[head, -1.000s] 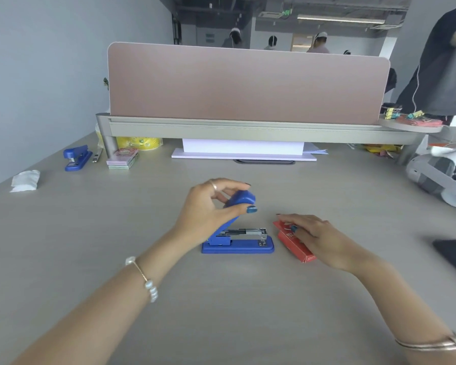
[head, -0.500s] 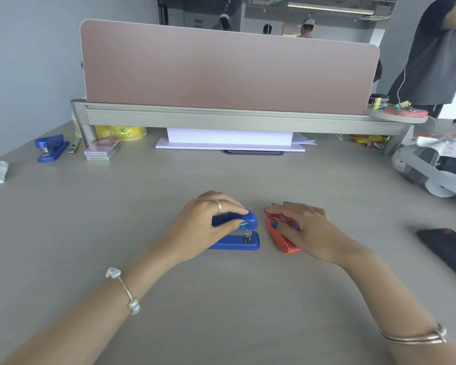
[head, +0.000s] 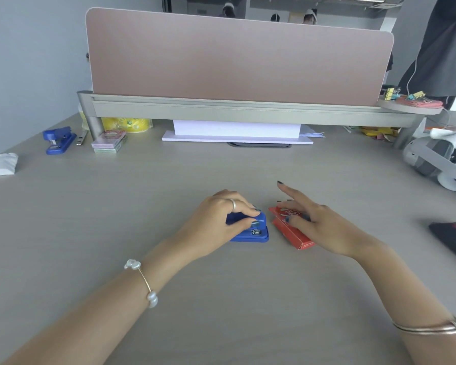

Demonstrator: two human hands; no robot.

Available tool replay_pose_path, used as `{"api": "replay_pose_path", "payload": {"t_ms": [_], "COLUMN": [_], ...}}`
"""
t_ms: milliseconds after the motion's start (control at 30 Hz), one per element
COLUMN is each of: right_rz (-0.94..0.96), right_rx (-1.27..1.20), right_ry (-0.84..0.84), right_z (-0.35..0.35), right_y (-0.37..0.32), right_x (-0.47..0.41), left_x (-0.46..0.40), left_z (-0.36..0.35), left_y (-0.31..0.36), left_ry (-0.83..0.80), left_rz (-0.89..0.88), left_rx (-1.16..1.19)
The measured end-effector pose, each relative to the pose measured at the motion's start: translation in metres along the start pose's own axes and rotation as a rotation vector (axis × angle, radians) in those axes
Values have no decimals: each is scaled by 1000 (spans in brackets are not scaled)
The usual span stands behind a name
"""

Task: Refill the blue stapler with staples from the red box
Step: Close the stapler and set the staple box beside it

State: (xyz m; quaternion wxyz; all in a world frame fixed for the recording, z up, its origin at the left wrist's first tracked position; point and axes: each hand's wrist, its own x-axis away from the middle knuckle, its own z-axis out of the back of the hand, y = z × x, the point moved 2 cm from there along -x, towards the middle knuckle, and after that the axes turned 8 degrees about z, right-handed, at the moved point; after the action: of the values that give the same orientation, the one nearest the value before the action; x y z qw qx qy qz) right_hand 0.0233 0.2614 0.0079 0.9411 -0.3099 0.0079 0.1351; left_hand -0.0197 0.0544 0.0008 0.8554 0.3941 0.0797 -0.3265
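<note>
Fingers of the left hand curl over the top of the blue stapler, thumb tucked along its near side, a firm grasp pinning it flat to the desk. Over on the other side, the right hand rests on the red box with fingers spread loose, the index lifted clear and pointing away, gripping nothing.

Stapler and box sit just beside each other, mid-desk, right in front of the person. The stapler lies shut, top arm down on its base, a glint of metal showing at the front end. It's a small, chunky thing in solid blue. The box is a flat red carton with white print on its lid; whether the flap is open, I cannot tell from where I stand.

My read: this looks like the closing stage, stapler pressed shut, box being tidied or let go. If staples are not yet in, the next move calls for lifting that top arm and drawing a strip from the box. Either way, a steady left hand matters.
</note>
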Motion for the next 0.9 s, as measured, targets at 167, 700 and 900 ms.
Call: {"api": "replay_pose_path", "payload": {"t_ms": [167,700,900], "right_rz": [-17,83,84], "right_rx": [-164,-82,-101], "right_ry": [7,-180,29], "right_z": [2,5,11], "right_y": [0,16,19], "right_x": [1,15,-32], "left_x": [1,-5,-36], "left_z": [3,17,21], "left_y": [-2,-18,-42], "left_ry": [-29,-116,-52], "left_rz": [65,220,241], "left_rx": [62,218,170]}}
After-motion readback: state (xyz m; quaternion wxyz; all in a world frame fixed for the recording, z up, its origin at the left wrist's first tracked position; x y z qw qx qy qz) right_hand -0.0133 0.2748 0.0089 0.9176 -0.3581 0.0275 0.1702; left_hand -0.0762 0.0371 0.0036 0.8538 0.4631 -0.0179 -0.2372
